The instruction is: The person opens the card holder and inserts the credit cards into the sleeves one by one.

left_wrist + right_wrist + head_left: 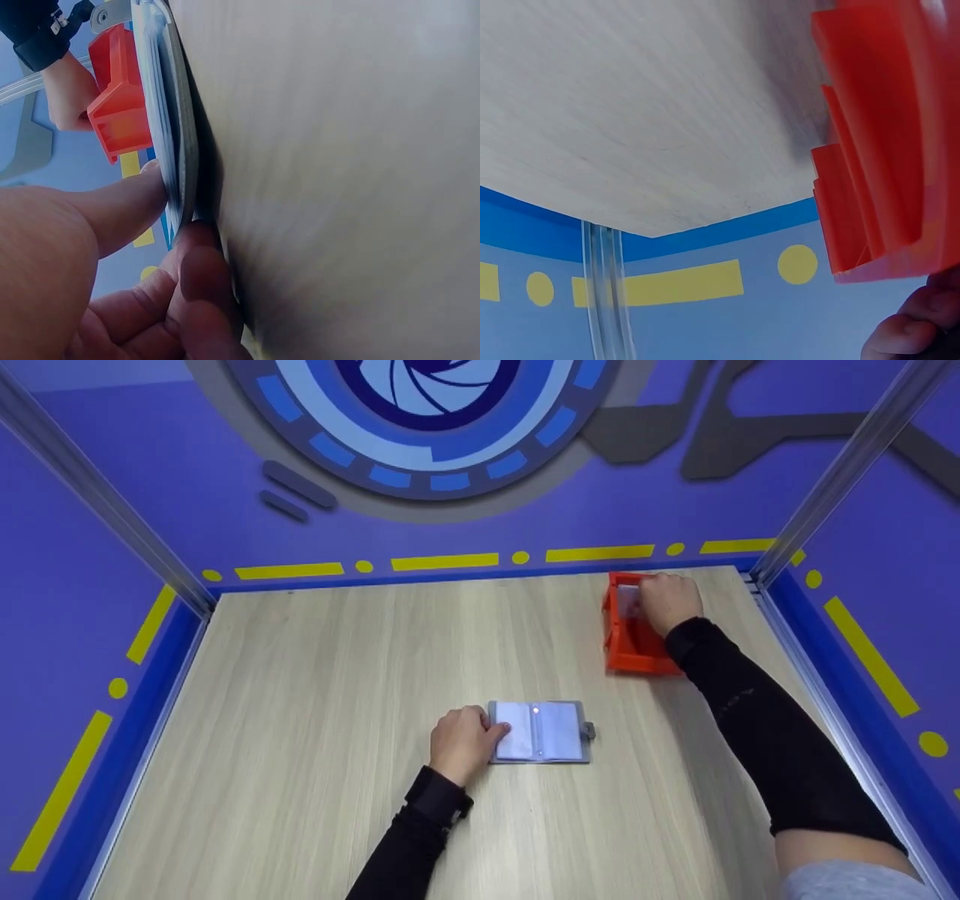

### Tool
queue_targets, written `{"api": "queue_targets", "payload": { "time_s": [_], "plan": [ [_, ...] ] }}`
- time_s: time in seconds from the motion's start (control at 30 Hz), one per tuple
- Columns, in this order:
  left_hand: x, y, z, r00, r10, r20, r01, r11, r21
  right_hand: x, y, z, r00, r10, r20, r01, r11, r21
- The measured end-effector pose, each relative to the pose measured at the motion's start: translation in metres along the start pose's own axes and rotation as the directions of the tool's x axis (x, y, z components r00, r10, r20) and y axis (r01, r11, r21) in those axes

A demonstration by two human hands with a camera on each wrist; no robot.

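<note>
Your left hand (463, 740) pinched the left edge of an open ring booklet (560, 731), thumb on the page and fingers curled beneath the cover. Your right hand (671, 601) was at a red bin (641, 662) near the far right corner of the surface (337, 697); whether it gripped anything could not be told, since its fingertips were hidden. The booklet lay in front of you, well apart from the bin.

As for progress, the booklet was already opened, its whitish pages (517, 746) facing up and its clasp tab (589, 730) unfastened on the right. No insert could be made out on either page. Your reach to the bin seemed unfinished: nothing showed clear of it in your hand, though a pale patch (628, 598) inside, too unclear to name, sat beside your fingers.

Around you stood a purple wall (360, 540) with yellow marks and a metal post (847, 469) at the corner. Your black sleeve (780, 742) crossed the right side, and your hand covered part of the bin, whose raised walls probably left little room for your fingers.
</note>
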State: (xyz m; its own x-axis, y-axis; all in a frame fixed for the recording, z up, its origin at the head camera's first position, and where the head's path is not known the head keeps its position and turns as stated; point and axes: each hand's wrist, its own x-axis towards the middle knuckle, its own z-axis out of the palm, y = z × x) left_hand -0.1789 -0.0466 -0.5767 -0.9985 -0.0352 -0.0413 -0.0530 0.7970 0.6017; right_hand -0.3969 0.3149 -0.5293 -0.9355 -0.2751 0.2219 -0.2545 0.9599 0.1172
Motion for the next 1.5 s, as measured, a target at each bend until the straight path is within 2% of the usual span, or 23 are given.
{"api": "queue_targets", "payload": {
  "time_s": [0.2,0.37,0.6,0.77,0.93,1.17,1.3,1.5],
  "plan": [
    [-0.001,0.0,0.001,1.0,-0.004,0.001,0.004,1.0,0.001,-0.007,0.002,-0.005,0.999,-0.034,0.028,0.033,0.999,0.012],
    [-0.001,-0.001,0.001,1.0,0.011,-0.006,-0.011,1.0,-0.011,-0.016,0.001,-0.023,0.995,-0.087,0.047,0.084,0.995,0.047],
    [0.0,-0.001,0.0,1.0,-0.003,0.005,0.003,1.0,-0.014,-0.027,-0.006,-0.046,0.999,-0.042,-0.032,0.047,0.984,0.174],
    [-0.001,-0.001,-0.001,1.0,-0.008,0.01,0.008,1.0,-0.013,-0.042,-0.027,-0.062,1.0,-0.01,0.015,0.006,0.957,0.289],
    [-0.001,0.0,0.0,1.0,-0.005,0.01,0.005,1.0,-0.014,-0.062,-0.056,-0.075,0.998,0.005,0.058,-0.028,0.914,0.405],
    [0.0,0.0,-0.001,1.0,0.004,0.013,-0.004,1.0,-0.008,-0.079,-0.086,-0.094,0.998,0.019,-0.055,0.007,0.899,0.439],
    [-0.001,-0.001,-0.002,1.0,0.01,-0.001,-0.01,1.0,-0.006,-0.085,-0.1,-0.099,1.0,0.003,0.018,-0.012,0.854,0.52],
    [-0.002,-0.001,-0.002,1.0,0.016,-0.005,-0.016,1.0,-0.008,-0.097,-0.117,-0.09,0.981,-0.051,0.188,-0.087,0.747,0.659]
  ]
}}
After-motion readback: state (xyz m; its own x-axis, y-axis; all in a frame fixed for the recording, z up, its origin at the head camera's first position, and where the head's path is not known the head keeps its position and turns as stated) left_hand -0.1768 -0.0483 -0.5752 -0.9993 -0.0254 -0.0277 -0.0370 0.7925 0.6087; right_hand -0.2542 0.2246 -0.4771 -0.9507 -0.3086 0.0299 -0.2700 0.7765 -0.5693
